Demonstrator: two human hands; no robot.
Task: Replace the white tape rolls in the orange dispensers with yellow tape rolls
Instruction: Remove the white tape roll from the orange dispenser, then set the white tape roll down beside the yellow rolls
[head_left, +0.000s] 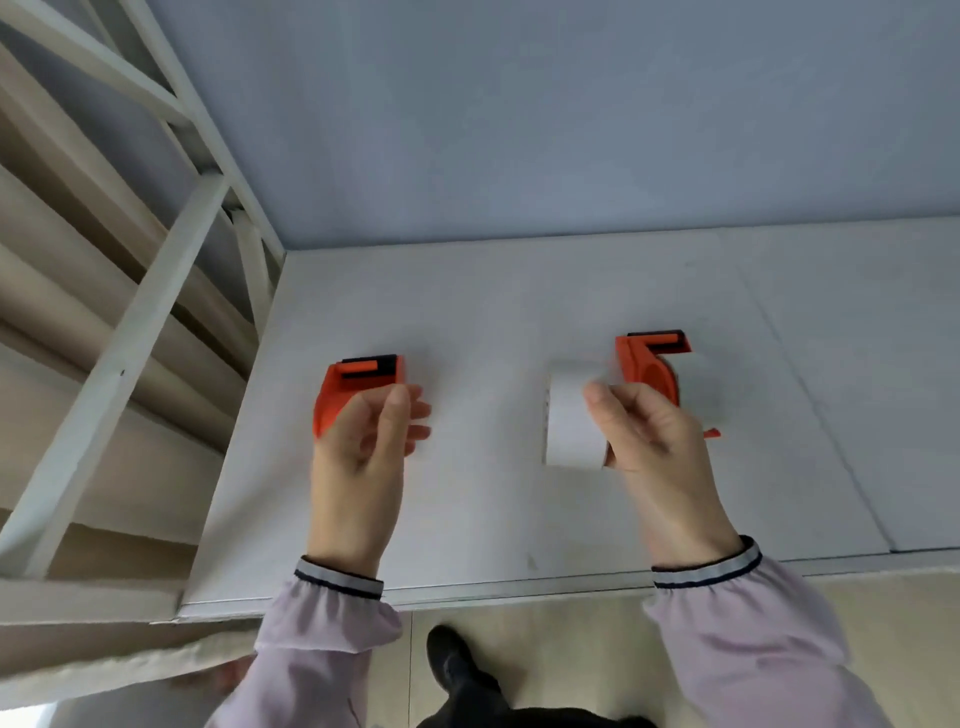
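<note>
We see a white tape roll (574, 415) beside the right orange dispenser (649, 371), right hand (644, 431) grip closed across both, left hand (369, 436) on the left dispenser (345, 389), grip unclear; white-on-white bench (493, 312), roll may slip unnoticed, no yellow rolls visible.

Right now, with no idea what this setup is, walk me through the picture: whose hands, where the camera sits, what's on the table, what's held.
No machine here: a person works bare-handed, and one camera on their head looks down. The left hand rests on an orange dispenser lying on the white table. The right hand reaches toward a second orange dispenser, its fingers touching a white tape roll; motion blur hides whether it is gripped. No yellow rolls are visible. A metal frame stands to the left.
</note>
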